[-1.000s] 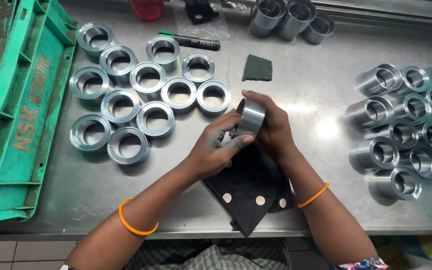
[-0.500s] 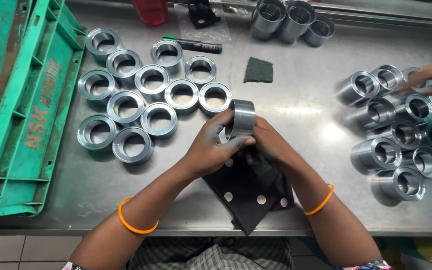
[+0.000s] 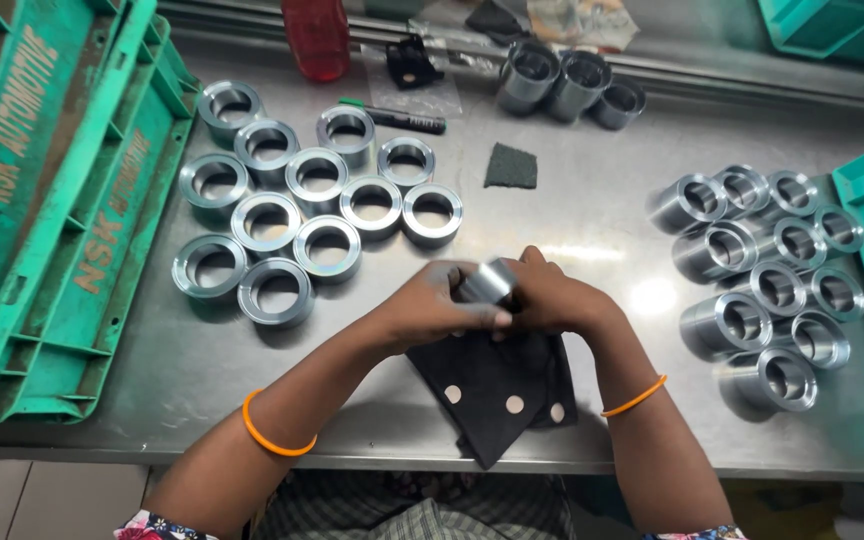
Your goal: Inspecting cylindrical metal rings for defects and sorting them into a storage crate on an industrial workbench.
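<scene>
Tabletop (image 3: 572,210) — steel, carrying all. Green crate (image 3: 42,220) — far left of fingers. Dark dotted cloth (image 3: 497,385) — beneath both hands. Metal ring (image 3: 487,282) — gripped jointly, left hand (image 3: 432,310) and right hand (image 3: 552,300) fingers closed around it, apparently.

Shiny steel ring (image 3: 487,281) between hands (image 3: 492,305)

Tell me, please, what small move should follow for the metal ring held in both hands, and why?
Probably a small turn of the metal ring against the dotted black cloth. The left hand and right hand clasp it just above the cloth, and part of its face is hidden by fingers.
</scene>
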